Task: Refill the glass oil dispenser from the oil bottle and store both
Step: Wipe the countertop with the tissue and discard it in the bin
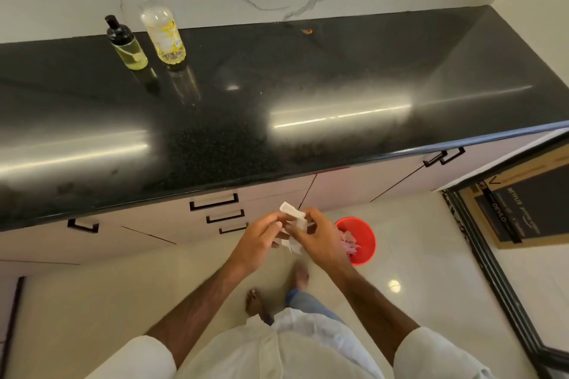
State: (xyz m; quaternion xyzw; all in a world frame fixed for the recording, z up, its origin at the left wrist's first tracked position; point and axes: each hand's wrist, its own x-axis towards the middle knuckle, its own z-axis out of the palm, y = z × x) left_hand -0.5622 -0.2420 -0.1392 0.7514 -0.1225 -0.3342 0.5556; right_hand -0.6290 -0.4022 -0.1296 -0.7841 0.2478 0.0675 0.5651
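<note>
A glass oil dispenser with a black pump top stands at the back left of the black counter, holding pale yellow oil. Right beside it stands a tall clear plastic oil bottle with a yellow cap and a little oil at the bottom. Both are far from my hands. In front of the counter, over the floor, my left hand and my right hand are together, and both pinch a crumpled white tissue.
A red bin with scraps of paper sits on the floor just right of my hands. Cabinet drawers with black handles run below the counter. A cardboard box leans at the right. My feet stand on the cream tiles.
</note>
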